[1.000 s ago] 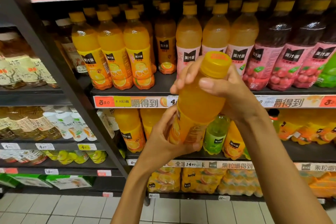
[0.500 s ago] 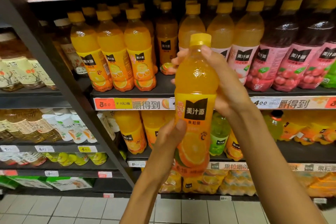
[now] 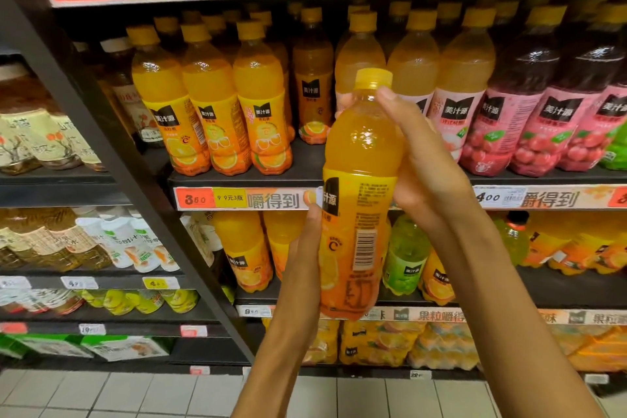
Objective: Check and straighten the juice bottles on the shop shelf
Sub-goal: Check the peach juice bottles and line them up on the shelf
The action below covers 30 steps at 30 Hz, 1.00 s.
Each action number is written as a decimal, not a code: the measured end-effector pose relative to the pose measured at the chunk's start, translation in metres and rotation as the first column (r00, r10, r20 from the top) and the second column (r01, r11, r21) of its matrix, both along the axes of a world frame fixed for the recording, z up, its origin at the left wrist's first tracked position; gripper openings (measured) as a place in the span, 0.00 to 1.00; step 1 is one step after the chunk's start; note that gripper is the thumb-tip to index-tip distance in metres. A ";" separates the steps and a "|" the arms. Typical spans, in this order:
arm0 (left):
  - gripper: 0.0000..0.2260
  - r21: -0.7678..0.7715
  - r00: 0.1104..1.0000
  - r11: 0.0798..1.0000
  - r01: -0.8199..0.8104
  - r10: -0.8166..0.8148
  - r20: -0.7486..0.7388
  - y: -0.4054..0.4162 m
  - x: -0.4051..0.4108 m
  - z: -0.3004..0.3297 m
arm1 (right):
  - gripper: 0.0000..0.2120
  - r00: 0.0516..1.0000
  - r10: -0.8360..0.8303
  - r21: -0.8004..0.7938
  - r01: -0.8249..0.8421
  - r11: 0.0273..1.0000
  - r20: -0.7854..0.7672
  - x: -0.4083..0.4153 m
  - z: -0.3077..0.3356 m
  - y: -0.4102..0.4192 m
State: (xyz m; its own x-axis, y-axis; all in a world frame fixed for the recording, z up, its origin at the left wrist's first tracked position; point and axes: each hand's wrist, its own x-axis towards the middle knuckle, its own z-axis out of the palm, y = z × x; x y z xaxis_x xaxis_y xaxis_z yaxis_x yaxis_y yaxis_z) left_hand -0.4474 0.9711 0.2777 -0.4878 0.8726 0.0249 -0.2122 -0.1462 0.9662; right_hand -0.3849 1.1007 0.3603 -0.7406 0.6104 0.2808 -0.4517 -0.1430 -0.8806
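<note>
Person holds one orange juice bottle (image 3: 361, 159) upright in front of the shelf (image 3: 244, 180), off the shelf, level with the middle tier. Yellow cap (image 3: 373, 78) on top; label turned so the barcode (image 3: 364, 249) faces the camera, logo wrapped round to the left edge. Right hand (image 3: 424, 159) curls round the bottle's upper body and shoulder, thumb up near the neck just below the cap. Left hand (image 3: 305, 265) grips the lower label part from the left, fingers wrapped behind, thumb lying along the label edge. Behind: row of orange bottles (image 3: 210, 112) standing on the middle tier at left, paler peach bottles (image 3: 464, 85) behind the held bottle, dark red bottles (image 3: 529, 105) with pink labels at right. One green bottle (image 3: 405, 258) on the tier below. Price strip (image 3: 237, 198) along the shelf edge. Tiled floor (image 3: 135, 394) at the bottom.
</note>
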 end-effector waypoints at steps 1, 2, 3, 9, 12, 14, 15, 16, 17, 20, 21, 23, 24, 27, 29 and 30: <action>0.26 0.011 0.998 0.999 0.034 -0.035 0.053 -0.001 0.000 -0.001 | 0.15 0.997 0.066 -0.042 -0.068 0.997 -0.035 -0.001 0.001 0.001; 0.27 0.016 0.993 0.997 0.073 -0.074 0.094 -0.002 0.000 -0.001 | 0.17 0.989 0.134 -0.089 -0.139 0.986 -0.057 -0.002 0.000 0.001; 0.28 0.010 0.987 0.994 0.108 -0.108 0.119 -0.002 0.002 -0.001 | 0.19 0.977 0.198 -0.140 -0.207 0.968 -0.074 -0.004 0.000 0.001; 0.31 -0.132 0.998 0.991 -0.009 0.000 -0.070 0.001 0.005 0.006 | 0.14 0.980 0.183 -0.134 -0.192 0.972 -0.078 -0.007 -0.008 0.002; 0.34 -0.125 0.988 0.992 -0.013 -0.007 -0.153 -0.001 0.004 0.011 | 0.11 1.000 0.016 -0.036 -0.016 0.999 0.006 -0.007 -0.009 0.003; 0.27 -0.099 0.977 0.994 -0.048 0.026 -0.214 0.000 0.007 0.011 | 0.11 0.999 -0.023 0.001 0.023 1.000 0.048 -0.007 -0.009 0.003; 0.25 -0.089 0.975 0.994 -0.055 0.035 -0.218 0.000 0.008 0.011 | 0.12 0.997 -0.028 0.023 0.027 0.999 0.072 -0.008 -0.007 0.002; 0.25 -0.078 0.977 0.995 -0.060 0.042 -0.208 -0.001 0.010 0.012 | 0.12 0.995 -0.033 0.039 0.030 0.999 0.093 -0.008 -0.006 0.002; 0.26 -0.069 0.981 0.996 -0.056 0.042 -0.187 -0.001 0.010 0.011 | 0.12 0.994 -0.038 0.047 0.033 0.998 0.106 -0.008 -0.004 0.002; 0.20 -0.054 0.997 0.998 -0.014 0.010 -0.075 -0.005 0.011 0.013 | 0.13 0.997 0.001 0.019 -0.002 1.000 0.075 -0.011 0.004 0.004; 0.19 -0.048 0.999 0.999 0.013 -0.015 -0.035 -0.006 0.012 0.014 | 0.13 0.998 0.040 -0.011 -0.039 0.999 0.054 -0.012 0.007 0.005; 0.25 -0.054 0.998 0.997 0.048 -0.046 0.039 -0.008 0.015 0.015 | 0.11 0.993 0.109 -0.064 -0.106 0.992 0.044 -0.015 0.008 0.007; 0.30 -0.062 0.995 0.996 0.062 -0.057 0.076 -0.009 0.015 0.015 | 0.11 0.989 0.132 -0.093 -0.126 0.988 0.059 -0.017 0.008 0.008; 0.37 -0.069 0.976 0.993 0.099 -0.084 0.200 -0.012 0.015 0.015 | 0.11 0.975 0.178 -0.167 -0.154 0.974 0.135 -0.022 0.003 0.011; 0.38 -0.076 0.965 0.991 0.106 -0.084 0.249 -0.013 0.016 0.015 | 0.11 0.968 0.187 -0.190 -0.154 0.970 0.170 -0.026 -0.001 0.012; 0.39 -0.083 0.963 0.990 0.111 -0.087 0.255 -0.013 0.017 0.016 | 0.11 0.966 0.190 -0.204 -0.153 0.967 0.177 -0.027 -0.002 0.013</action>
